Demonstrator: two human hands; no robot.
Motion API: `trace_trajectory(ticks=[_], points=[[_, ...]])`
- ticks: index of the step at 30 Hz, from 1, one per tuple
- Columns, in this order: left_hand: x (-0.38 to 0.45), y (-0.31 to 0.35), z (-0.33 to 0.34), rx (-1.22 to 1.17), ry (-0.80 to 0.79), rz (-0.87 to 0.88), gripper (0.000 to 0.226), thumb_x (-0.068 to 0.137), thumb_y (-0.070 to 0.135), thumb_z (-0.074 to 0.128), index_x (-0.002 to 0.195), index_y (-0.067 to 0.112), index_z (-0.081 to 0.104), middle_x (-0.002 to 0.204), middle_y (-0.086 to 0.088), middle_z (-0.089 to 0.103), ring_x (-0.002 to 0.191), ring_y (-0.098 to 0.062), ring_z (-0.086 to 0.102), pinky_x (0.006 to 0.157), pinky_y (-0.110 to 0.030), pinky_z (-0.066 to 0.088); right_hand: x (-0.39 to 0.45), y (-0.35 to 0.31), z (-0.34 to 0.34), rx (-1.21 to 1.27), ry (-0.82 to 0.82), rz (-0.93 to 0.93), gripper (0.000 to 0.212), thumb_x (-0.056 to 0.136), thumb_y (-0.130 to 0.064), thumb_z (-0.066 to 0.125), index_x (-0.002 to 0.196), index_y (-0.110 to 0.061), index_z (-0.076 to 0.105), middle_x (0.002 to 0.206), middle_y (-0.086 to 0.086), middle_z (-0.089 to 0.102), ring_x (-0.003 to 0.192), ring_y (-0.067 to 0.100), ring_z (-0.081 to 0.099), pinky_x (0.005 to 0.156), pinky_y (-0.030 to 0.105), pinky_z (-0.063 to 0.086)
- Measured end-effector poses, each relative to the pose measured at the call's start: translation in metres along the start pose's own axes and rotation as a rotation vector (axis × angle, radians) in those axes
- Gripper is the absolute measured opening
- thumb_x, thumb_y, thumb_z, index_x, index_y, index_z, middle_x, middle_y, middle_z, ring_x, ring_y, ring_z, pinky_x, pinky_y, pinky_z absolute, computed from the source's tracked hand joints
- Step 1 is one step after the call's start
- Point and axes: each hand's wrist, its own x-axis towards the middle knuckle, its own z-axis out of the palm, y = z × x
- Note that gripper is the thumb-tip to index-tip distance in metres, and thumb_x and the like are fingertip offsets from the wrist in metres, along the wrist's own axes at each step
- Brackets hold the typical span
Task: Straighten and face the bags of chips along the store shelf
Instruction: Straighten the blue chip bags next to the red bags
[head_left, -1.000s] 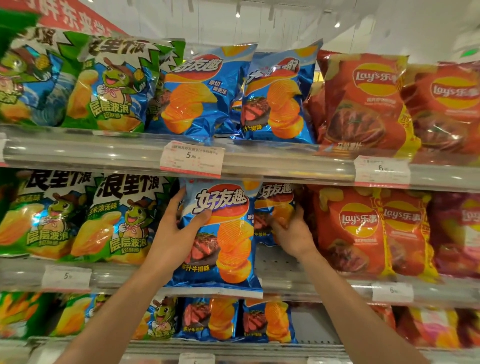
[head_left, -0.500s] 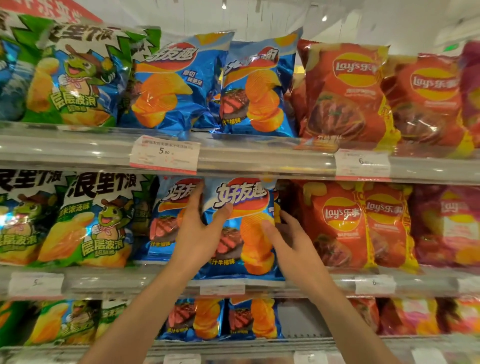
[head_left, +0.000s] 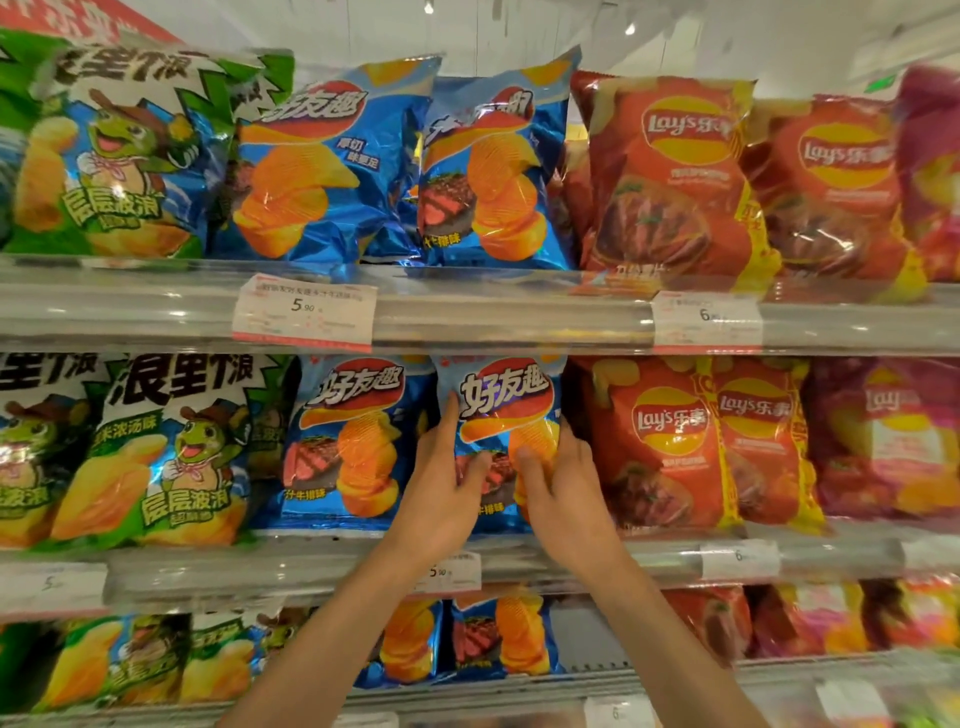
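Both hands are on the one blue steak-flavour bag (head_left: 501, 415) standing at the front of the middle shelf (head_left: 322, 564), and the step in hand appears to be seating and squaring it in its facing. The left hand (head_left: 441, 483) grips the bag's left edge, thumb across the front and fingers reaching up the side; the right hand (head_left: 558, 480) grips the right edge, thumb on the front panel and fingers wrapped behind. The bag stands upright with its logo outward, just beside a matching blue bag (head_left: 356, 441) on its left and close against the red Lay's bags (head_left: 660, 441) on its right. To do this well, in my judgement, the bottom seam should come to rest behind the clear shelf lip, the face should sit flush with the neighbour's and level at the top, and pressure should stay light at the edges, since the contents crush easily and the foil creases. Contents by shelf: the top shelf (head_left: 493, 317) carries green cartoon bags, two blue bags leaning against each other, and red bags; the middle shelf runs green, blue, red, then pinkish bags at far right; the lower shelf repeats green, blue and red, partly hidden by the arms
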Motion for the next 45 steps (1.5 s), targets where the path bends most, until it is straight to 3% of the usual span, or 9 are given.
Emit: trace_trajectory(ticks=[4,7,12,21,27,32,37,40,45], points=[[-0.003,0.004,-0.004,-0.063,-0.032,-0.003,0.072,0.104,0.013,0.050,0.159,0.028,0.008,0.119,0.023,0.053,0.078,0.034,0.050,0.068,0.004,0.040,-0.009,-0.006,-0.003,-0.070,-0.024,0.023,0.080,0.097,-0.058,0.042,0.158,-0.019,0.008,0.138,0.005,0.043,0.132,0.020,0.037,0.106,0.040,0.038],[-0.011,0.002,-0.006,-0.011,0.000,0.001,0.072,0.102,0.021,0.055,0.158,0.035,0.012,0.095,0.039,0.049,0.081,0.031,0.053,0.070,0.002,0.041,-0.005,0.000,-0.010,-0.015,-0.073,0.045,0.081,0.087,-0.071,0.048,0.153,-0.032,0.022,0.127,0.000,0.055,0.120,0.023,0.054,0.097,0.049,0.050],[-0.026,-0.008,-0.015,-0.001,0.061,0.034,0.059,0.098,0.039,0.058,0.150,0.047,0.030,0.148,0.017,0.046,0.135,-0.001,0.045,0.111,-0.032,0.044,-0.031,0.007,-0.035,0.073,-0.094,0.037,0.085,0.081,-0.073,0.053,0.151,-0.030,0.032,0.144,-0.013,0.049,0.131,0.007,0.048,0.109,0.038,0.044],[-0.091,0.002,-0.005,-0.029,0.308,-0.043,0.033,0.097,0.028,0.059,0.129,0.030,0.056,0.119,0.016,0.062,0.105,0.010,0.059,0.085,-0.010,0.049,-0.071,0.039,-0.079,0.252,-0.008,0.023,0.019,0.093,-0.036,0.061,0.112,-0.033,0.065,0.101,-0.019,0.070,0.097,-0.008,0.062,0.078,0.009,0.049],[-0.103,0.008,0.007,0.003,0.353,-0.104,0.030,0.097,0.031,0.058,0.127,0.035,0.056,0.119,0.022,0.062,0.102,0.011,0.059,0.082,-0.023,0.054,-0.066,0.042,-0.092,0.242,-0.075,0.025,0.015,0.093,-0.035,0.061,0.106,-0.032,0.069,0.095,-0.018,0.072,0.091,-0.009,0.063,0.070,0.004,0.044],[-0.070,0.013,0.003,0.009,0.311,-0.016,0.036,0.097,0.033,0.059,0.132,0.040,0.050,0.125,0.018,0.055,0.114,0.005,0.056,0.091,-0.016,0.050,-0.054,0.024,-0.086,0.182,-0.003,-0.054,0.014,0.095,-0.030,0.059,0.107,-0.031,0.067,0.099,-0.018,0.069,0.093,-0.007,0.063,0.076,0.009,0.049],[-0.014,0.013,0.009,0.081,0.233,-0.002,0.064,0.100,0.048,0.049,0.155,0.043,0.017,0.138,0.014,0.039,0.110,0.003,0.046,0.096,-0.027,0.037,-0.008,-0.005,-0.046,0.039,0.052,-0.122,0.049,0.096,-0.045,0.055,0.139,-0.024,0.047,0.128,-0.014,0.049,0.121,0.004,0.049,0.103,0.027,0.041],[0.011,0.011,0.014,0.037,0.207,-0.069,0.073,0.100,0.055,0.043,0.159,0.034,0.005,0.158,0.003,0.032,0.140,-0.016,0.038,0.108,-0.034,0.034,0.020,-0.018,-0.027,0.159,-0.018,0.019,0.050,0.094,-0.055,0.053,0.133,-0.025,0.045,0.123,-0.013,0.057,0.118,0.007,0.054,0.094,0.021,0.041],[0.032,0.012,0.012,-0.107,0.228,-0.082,0.071,0.099,0.053,0.049,0.157,0.021,0.023,0.150,0.008,0.043,0.137,-0.011,0.040,0.110,-0.028,0.034,0.036,-0.022,-0.013,0.283,-0.032,0.203,0.080,0.088,-0.070,0.049,0.145,-0.014,0.037,0.133,0.000,0.057,0.121,0.019,0.056,0.096,0.030,0.043]])
